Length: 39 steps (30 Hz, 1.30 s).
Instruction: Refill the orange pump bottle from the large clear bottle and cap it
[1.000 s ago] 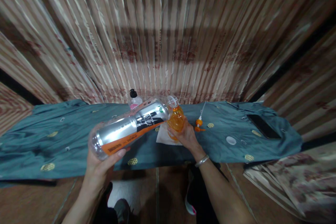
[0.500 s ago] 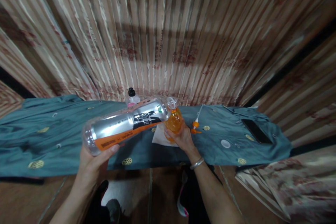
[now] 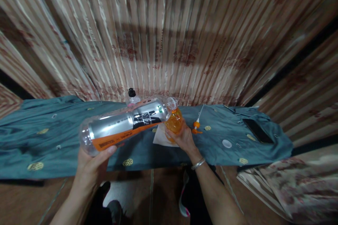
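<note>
A large clear bottle (image 3: 124, 126) is gripped, tipped sideways, by the left hand (image 3: 91, 163) at centre frame; a small orange bottle (image 3: 174, 121) is clasped by the right hand (image 3: 183, 139).

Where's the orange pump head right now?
In the head view, the orange pump head lies on the teal cloth, just right of the right hand gripping the small orange bottle; a white cap lies farther right.

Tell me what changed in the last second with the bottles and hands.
Very little. The left hand still holds the large bottle tipped, mouth at the orange bottle; its base end drifted slightly left, much as the view itself did. The right hand keeps gripping the orange bottle. Nothing taken or let go; pump cap and phone lie as before.
</note>
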Each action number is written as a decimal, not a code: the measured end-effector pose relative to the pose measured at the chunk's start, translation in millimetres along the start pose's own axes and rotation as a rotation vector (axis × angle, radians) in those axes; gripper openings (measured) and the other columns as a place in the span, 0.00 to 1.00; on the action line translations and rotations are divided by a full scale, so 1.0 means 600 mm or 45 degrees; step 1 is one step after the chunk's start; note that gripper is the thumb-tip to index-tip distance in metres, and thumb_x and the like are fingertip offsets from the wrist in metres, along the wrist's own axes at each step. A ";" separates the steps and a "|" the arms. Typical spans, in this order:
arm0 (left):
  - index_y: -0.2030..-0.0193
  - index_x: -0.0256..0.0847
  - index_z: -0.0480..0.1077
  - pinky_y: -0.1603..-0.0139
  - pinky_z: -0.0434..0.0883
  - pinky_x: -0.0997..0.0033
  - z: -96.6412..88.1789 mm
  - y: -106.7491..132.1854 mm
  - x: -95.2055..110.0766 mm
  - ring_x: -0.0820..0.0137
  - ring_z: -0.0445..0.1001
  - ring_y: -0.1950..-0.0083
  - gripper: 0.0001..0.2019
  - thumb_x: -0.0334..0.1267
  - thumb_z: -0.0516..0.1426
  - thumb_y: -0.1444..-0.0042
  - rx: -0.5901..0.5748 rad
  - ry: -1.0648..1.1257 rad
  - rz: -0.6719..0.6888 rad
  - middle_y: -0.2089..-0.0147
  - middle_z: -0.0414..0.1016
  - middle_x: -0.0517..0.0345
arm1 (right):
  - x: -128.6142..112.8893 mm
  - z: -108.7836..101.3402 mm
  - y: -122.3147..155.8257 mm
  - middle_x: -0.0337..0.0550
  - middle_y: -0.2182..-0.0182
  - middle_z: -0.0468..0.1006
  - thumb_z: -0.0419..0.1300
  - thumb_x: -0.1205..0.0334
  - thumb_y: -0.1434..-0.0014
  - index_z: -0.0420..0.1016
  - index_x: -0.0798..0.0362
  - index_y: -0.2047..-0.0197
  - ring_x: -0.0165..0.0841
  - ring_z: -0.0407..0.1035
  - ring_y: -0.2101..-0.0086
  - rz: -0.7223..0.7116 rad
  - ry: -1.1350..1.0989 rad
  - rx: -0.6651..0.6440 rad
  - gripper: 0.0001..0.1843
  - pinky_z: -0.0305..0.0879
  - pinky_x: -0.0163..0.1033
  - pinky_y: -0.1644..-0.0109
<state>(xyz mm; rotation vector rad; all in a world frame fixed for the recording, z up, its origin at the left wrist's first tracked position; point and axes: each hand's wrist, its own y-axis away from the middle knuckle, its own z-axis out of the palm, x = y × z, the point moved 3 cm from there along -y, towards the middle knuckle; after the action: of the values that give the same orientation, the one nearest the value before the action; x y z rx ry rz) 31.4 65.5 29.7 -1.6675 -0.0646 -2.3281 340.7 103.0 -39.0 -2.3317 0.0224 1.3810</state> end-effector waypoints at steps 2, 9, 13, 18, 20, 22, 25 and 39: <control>0.38 0.42 0.80 0.59 0.87 0.52 0.003 0.001 0.002 0.47 0.87 0.58 0.47 0.44 0.81 0.70 0.012 -0.003 0.010 0.56 0.89 0.45 | 0.001 0.000 0.000 0.54 0.44 0.86 0.73 0.48 0.45 0.72 0.48 0.32 0.57 0.82 0.44 0.004 0.002 -0.012 0.40 0.79 0.66 0.38; 0.41 0.42 0.82 0.52 0.87 0.48 0.014 0.004 0.011 0.48 0.88 0.58 0.43 0.43 0.81 0.70 0.012 0.014 0.049 0.56 0.89 0.46 | -0.006 -0.003 0.000 0.54 0.43 0.86 0.72 0.49 0.45 0.71 0.49 0.32 0.57 0.82 0.44 -0.012 0.004 -0.031 0.39 0.78 0.65 0.36; 0.39 0.41 0.81 0.49 0.87 0.46 0.016 0.002 0.010 0.46 0.88 0.55 0.45 0.42 0.81 0.70 -0.022 0.039 0.032 0.56 0.89 0.46 | -0.007 -0.002 0.000 0.53 0.43 0.86 0.72 0.50 0.46 0.72 0.49 0.33 0.55 0.82 0.43 0.000 -0.017 -0.022 0.39 0.78 0.62 0.35; 0.40 0.39 0.81 0.54 0.88 0.49 0.023 0.004 0.009 0.47 0.88 0.58 0.47 0.45 0.82 0.73 0.025 0.011 0.047 0.57 0.89 0.45 | -0.002 -0.002 -0.001 0.54 0.43 0.86 0.74 0.49 0.46 0.73 0.50 0.34 0.56 0.82 0.44 0.009 -0.051 0.002 0.39 0.78 0.64 0.36; 0.41 0.40 0.81 0.53 0.88 0.51 0.023 0.004 0.005 0.48 0.88 0.56 0.46 0.46 0.81 0.73 0.010 0.002 0.037 0.57 0.89 0.45 | 0.000 -0.002 -0.001 0.56 0.44 0.86 0.74 0.48 0.46 0.73 0.52 0.33 0.58 0.82 0.45 0.003 -0.072 0.001 0.40 0.77 0.65 0.36; 0.41 0.41 0.80 0.52 0.87 0.51 0.019 0.003 -0.004 0.48 0.88 0.54 0.45 0.45 0.81 0.71 -0.022 -0.005 0.011 0.55 0.89 0.46 | 0.002 -0.002 -0.002 0.56 0.45 0.86 0.74 0.47 0.47 0.73 0.52 0.33 0.58 0.82 0.45 0.005 -0.088 0.009 0.41 0.77 0.66 0.36; 0.36 0.46 0.75 0.48 0.86 0.56 0.004 -0.001 -0.019 0.48 0.84 0.41 0.49 0.41 0.81 0.69 -0.017 -0.027 0.021 0.40 0.84 0.46 | 0.003 -0.003 -0.003 0.54 0.45 0.87 0.74 0.48 0.47 0.74 0.51 0.34 0.57 0.82 0.44 0.014 -0.108 0.014 0.40 0.77 0.65 0.35; 0.38 0.46 0.71 0.50 0.85 0.56 0.008 0.007 -0.065 0.48 0.81 0.39 0.51 0.36 0.82 0.74 -0.058 -0.122 -0.113 0.36 0.80 0.47 | 0.014 -0.003 -0.007 0.51 0.47 0.88 0.74 0.46 0.47 0.73 0.48 0.34 0.57 0.83 0.47 0.064 -0.161 -0.008 0.39 0.79 0.67 0.38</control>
<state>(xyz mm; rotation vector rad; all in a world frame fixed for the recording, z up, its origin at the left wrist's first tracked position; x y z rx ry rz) 48.3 70.0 -5.4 -1.8336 -0.1079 -2.3279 347.5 107.8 -43.7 -2.2584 0.0388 1.5526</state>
